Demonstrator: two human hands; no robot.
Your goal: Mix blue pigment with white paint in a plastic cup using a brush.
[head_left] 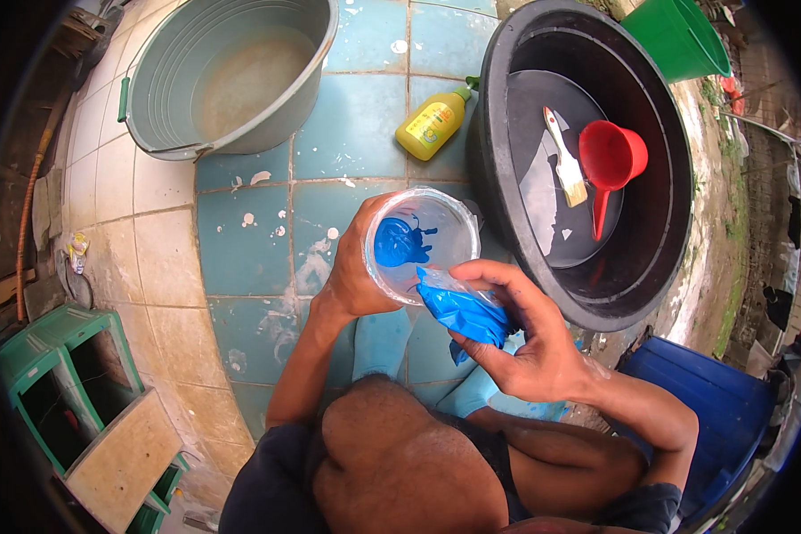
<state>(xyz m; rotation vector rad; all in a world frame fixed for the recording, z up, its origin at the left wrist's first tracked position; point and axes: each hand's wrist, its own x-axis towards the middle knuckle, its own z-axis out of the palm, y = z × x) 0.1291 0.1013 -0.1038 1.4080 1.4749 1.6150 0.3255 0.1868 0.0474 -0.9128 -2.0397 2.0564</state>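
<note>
My left hand [354, 258] is wrapped round the side of a clear plastic tub [458, 233], its mouth tipped up toward me. A pool of thick blue paint [397, 242] with a few drips lies on the tub's bottom. In my right hand [543, 343] is a small clear plastic bag of blue paint [465, 311], pinched between thumb and fingers. The bag's narrow end reaches over the tub's near rim. Whether paint is flowing out of it I cannot tell.
A black basin [587, 298] at the right holds a paintbrush [566, 165] and a red dipper [610, 158]. Beyond the tub lies a yellow bottle [432, 126]. A grey bucket [231, 80] stands far left, a green pail [676, 40] far right, a green stool [67, 347] near left.
</note>
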